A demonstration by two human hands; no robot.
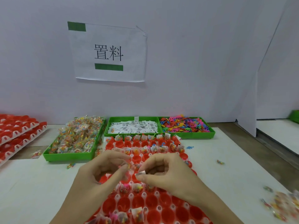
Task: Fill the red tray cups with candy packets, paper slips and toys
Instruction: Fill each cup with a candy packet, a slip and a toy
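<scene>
A tray of red cups lies in front of me; several cups hold a candy packet, a white slip or a toy, others show bare red. Both hands hover over its middle. My left hand pinches a clear candy packet between thumb and fingers. My right hand pinches a small white paper slip right beside that packet. Behind the tray stand three green bins: candy packets, paper slips, and colourful plastic toys.
Stacked red cup trays lie at the far left. Loose candy packets are scattered at the right edge, and one blue toy lies near the tray. A white partition wall with a paper sign stands behind the bins.
</scene>
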